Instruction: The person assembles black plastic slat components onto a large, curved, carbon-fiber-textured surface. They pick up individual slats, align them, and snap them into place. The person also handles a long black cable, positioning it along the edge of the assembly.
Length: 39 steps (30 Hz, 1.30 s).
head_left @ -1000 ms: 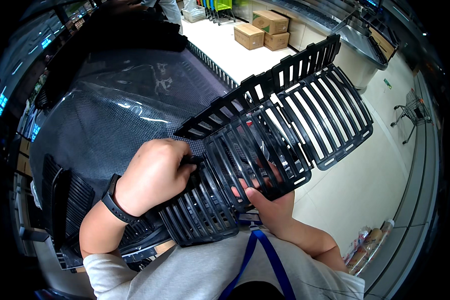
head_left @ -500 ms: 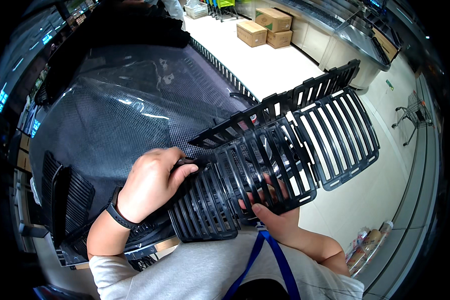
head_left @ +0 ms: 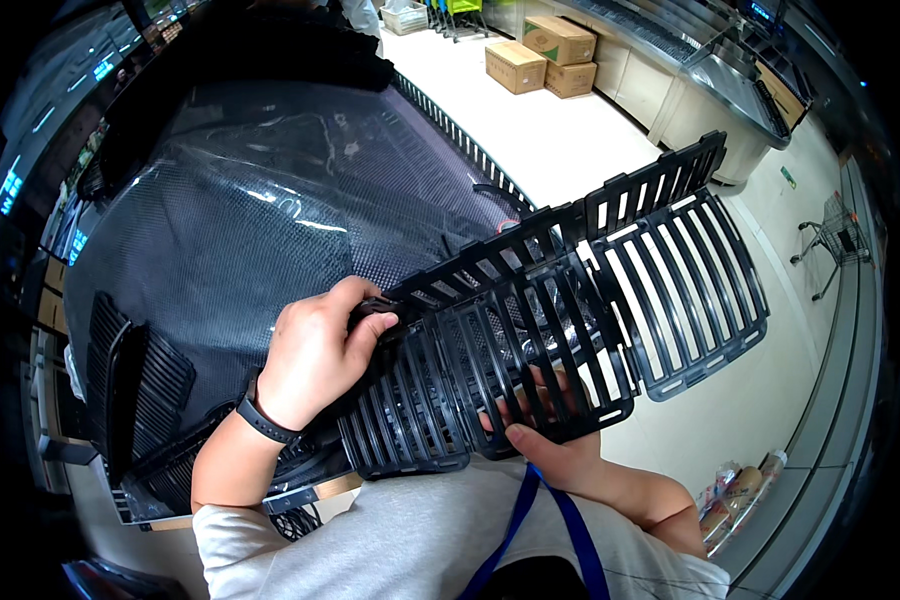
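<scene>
A long black slatted plastic rack point(head_left: 515, 350) made of joined sections lies across in front of me, tilted up to the right. Its upright back rail point(head_left: 530, 240) meets the curved slats at an angle. My left hand point(head_left: 325, 345), wearing a black wristband, is closed in a pinch on the left end of that rail. Lower down, my right hand point(head_left: 560, 440) grips the near edge of the slats, thumb on the outside and fingers behind, partly seen through the gaps. Beyond the rack is a display stand covered in black mesh point(head_left: 250, 230).
Another black slatted piece point(head_left: 160, 390) rests at the stand's left. Cardboard boxes point(head_left: 560, 42) sit by a counter point(head_left: 670, 100) at the back. A small shopping cart point(head_left: 835, 240) and some packaged goods point(head_left: 735, 500) are at the right.
The rack's left part and the back rail have come closer together at my left hand. My left hand has shifted slightly right; both hands keep their hold.
</scene>
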Each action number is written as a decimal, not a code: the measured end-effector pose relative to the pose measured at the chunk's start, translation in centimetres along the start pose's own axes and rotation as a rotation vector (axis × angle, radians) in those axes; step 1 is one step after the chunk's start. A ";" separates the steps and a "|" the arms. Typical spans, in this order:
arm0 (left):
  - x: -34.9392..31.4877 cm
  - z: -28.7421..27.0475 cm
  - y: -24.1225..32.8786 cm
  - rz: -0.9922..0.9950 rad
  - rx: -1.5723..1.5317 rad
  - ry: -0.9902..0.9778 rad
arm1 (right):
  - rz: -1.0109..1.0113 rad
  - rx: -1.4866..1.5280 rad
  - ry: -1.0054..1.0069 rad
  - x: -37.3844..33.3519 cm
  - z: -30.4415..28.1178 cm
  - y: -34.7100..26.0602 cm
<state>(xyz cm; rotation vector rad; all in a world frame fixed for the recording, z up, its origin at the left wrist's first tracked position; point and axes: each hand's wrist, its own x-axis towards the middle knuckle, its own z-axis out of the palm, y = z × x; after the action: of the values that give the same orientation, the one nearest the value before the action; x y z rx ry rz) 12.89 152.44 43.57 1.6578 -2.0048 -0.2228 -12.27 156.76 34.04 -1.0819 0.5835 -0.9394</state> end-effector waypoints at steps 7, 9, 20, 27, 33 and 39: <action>0.0 0.1 -0.2 -0.028 -0.009 0.037 | -0.082 -0.293 0.024 -0.1 0.1 1.5; -0.1 0.0 -0.2 -0.030 -0.022 0.046 | -0.097 -0.449 0.005 -0.3 0.0 1.6; -1.0 -0.2 1.3 0.071 0.045 0.229 | -0.132 -0.215 0.069 -0.2 1.6 -0.4; -1.2 -1.3 2.8 0.110 0.023 0.075 | 0.018 0.029 0.196 -3.2 3.0 -3.4; -1.9 -2.0 3.2 0.274 0.008 0.128 | 0.059 0.050 0.286 -5.0 4.2 -1.9; -2.2 -2.7 4.9 0.525 0.091 0.327 | -0.167 0.140 0.195 -3.4 2.5 0.5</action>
<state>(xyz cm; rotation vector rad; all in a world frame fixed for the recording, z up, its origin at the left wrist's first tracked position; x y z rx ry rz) 10.23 156.25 47.38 1.0729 -2.1237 0.3124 -11.87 160.97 34.42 -0.9298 0.5832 -1.2231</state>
